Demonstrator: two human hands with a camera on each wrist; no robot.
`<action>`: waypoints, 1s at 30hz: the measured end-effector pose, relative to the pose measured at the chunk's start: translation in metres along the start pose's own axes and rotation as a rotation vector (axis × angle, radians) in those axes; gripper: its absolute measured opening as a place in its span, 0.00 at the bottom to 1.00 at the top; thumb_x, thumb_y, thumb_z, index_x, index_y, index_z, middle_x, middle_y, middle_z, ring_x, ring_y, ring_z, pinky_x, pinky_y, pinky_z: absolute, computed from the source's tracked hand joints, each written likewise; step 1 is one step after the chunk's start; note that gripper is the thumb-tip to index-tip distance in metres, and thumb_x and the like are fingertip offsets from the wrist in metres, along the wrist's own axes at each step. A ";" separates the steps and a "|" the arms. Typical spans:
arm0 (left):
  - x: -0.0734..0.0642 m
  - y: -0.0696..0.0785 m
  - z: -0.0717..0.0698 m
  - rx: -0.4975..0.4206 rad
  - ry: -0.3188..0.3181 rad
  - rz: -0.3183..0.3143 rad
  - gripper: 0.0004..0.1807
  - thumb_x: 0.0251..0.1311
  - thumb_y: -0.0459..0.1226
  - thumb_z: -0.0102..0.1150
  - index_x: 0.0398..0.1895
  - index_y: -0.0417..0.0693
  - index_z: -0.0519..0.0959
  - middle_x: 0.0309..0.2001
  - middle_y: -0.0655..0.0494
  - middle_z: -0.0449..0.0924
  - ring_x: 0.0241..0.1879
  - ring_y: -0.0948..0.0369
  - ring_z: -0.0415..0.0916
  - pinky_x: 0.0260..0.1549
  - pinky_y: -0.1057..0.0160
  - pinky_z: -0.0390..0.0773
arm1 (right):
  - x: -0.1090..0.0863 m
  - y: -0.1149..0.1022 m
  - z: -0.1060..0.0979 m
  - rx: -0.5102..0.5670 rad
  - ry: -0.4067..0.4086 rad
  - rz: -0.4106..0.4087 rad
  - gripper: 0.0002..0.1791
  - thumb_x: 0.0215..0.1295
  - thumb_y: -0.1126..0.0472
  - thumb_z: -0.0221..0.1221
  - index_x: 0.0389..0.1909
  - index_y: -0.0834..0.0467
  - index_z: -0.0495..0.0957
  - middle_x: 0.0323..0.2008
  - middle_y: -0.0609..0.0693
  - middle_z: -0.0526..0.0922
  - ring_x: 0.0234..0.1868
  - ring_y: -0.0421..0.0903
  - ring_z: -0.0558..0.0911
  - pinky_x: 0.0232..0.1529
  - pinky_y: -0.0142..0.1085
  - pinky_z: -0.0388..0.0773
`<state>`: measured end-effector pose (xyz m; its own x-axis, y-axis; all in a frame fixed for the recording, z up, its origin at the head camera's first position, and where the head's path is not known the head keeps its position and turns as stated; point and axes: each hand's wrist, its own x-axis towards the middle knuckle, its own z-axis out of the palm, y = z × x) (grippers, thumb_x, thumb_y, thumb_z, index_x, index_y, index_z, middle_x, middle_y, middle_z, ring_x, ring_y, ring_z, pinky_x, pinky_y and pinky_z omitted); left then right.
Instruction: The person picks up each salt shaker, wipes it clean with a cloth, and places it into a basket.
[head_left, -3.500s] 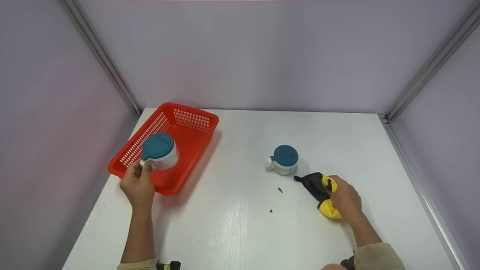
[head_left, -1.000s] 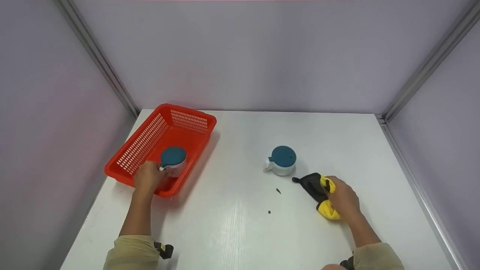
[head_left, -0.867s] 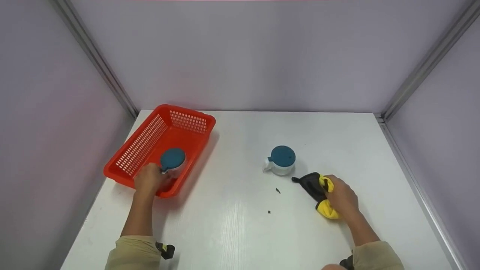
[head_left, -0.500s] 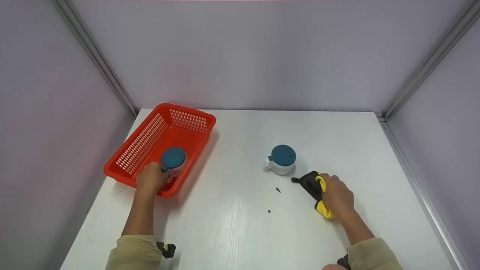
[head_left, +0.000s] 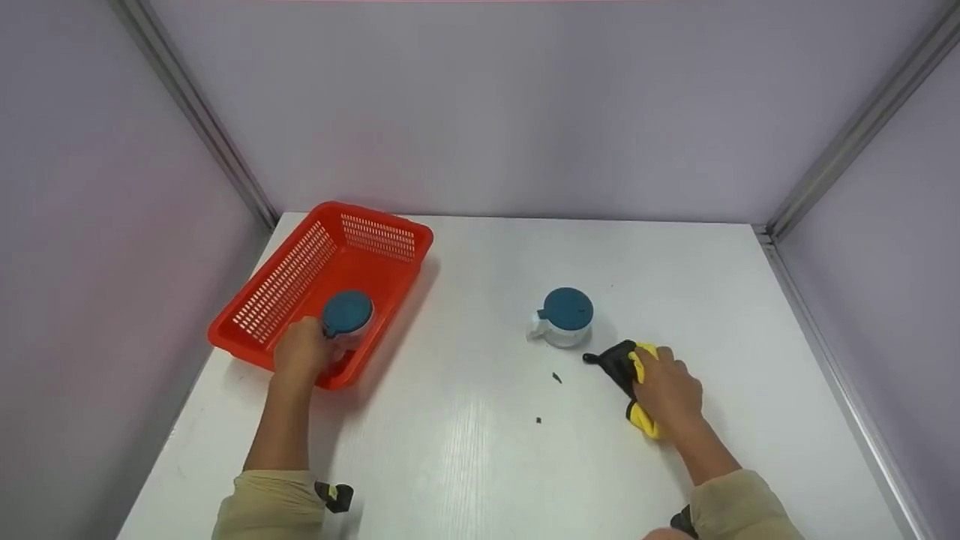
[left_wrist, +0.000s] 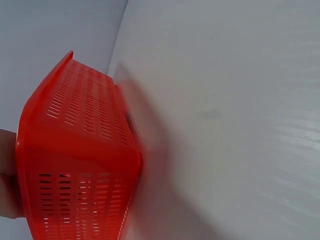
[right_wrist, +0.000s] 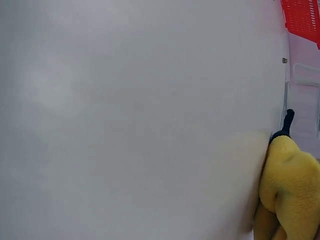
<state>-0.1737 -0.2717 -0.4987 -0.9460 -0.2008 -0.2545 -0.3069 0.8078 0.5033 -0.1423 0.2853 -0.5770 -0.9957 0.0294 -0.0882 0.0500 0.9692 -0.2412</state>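
A lidded jug with a teal top [head_left: 347, 311] stands inside the red basket [head_left: 262, 281], toward its near end. My left hand [head_left: 300, 349] reaches over the rim and holds the jug's handle, its fingertips hidden; in the left wrist view, part of that hand [left_wrist: 9, 175] shows beyond the basket wall. On the right, a black and yellow cloth [head_left: 619, 366] lies bunched, and my right hand [head_left: 669, 386] grips it with curled fingers. The right wrist view shows the cloth's yellow fleecy side [right_wrist: 292, 185]. A second such jug [head_left: 568, 311] stands on the table left of the cloth's tip.
Two small dark scraps [head_left: 556, 377] lie on the white table [head_left: 480, 300] between basket and cloth. Pale panels [head_left: 487, 112] enclose the table at the back and both sides. The basket's far end sits close to the back panel.
My left hand has lowered the jug from above the basket down into it, then stays there. My right hand has shifted slightly left, bunching the cloth more tightly.
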 end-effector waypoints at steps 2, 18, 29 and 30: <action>-0.004 0.007 -0.003 0.016 0.041 0.006 0.20 0.60 0.42 0.67 0.50 0.37 0.82 0.33 0.45 0.84 0.31 0.52 0.79 0.35 0.56 0.85 | 0.000 -0.001 0.001 0.003 -0.003 0.012 0.34 0.64 0.53 0.61 0.70 0.57 0.67 0.61 0.67 0.67 0.48 0.64 0.75 0.38 0.57 0.77; -0.029 0.077 0.043 -0.022 0.583 0.480 0.12 0.63 0.37 0.63 0.46 0.40 0.82 0.39 0.43 0.87 0.35 0.47 0.85 0.35 0.48 0.86 | 0.004 -0.003 0.007 -0.030 -0.017 -0.018 0.41 0.62 0.35 0.59 0.69 0.56 0.67 0.57 0.67 0.67 0.43 0.60 0.71 0.31 0.49 0.77; -0.008 0.135 0.114 -0.325 0.217 0.623 0.14 0.64 0.40 0.63 0.51 0.45 0.82 0.50 0.50 0.85 0.47 0.56 0.85 0.46 0.59 0.85 | 0.004 -0.001 0.008 0.012 -0.029 -0.010 0.34 0.65 0.46 0.59 0.70 0.54 0.66 0.61 0.66 0.67 0.47 0.61 0.72 0.37 0.52 0.77; -0.004 0.139 0.121 -0.358 0.167 0.620 0.16 0.64 0.41 0.63 0.52 0.45 0.81 0.52 0.49 0.84 0.48 0.55 0.84 0.47 0.57 0.84 | 0.003 -0.001 0.008 0.020 -0.033 -0.005 0.34 0.65 0.47 0.59 0.70 0.53 0.65 0.61 0.65 0.67 0.47 0.61 0.72 0.38 0.53 0.77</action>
<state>-0.2000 -0.0912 -0.5275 -0.9514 0.1292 0.2795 0.3014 0.5761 0.7598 -0.1451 0.2823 -0.5846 -0.9928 0.0158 -0.1191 0.0466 0.9643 -0.2607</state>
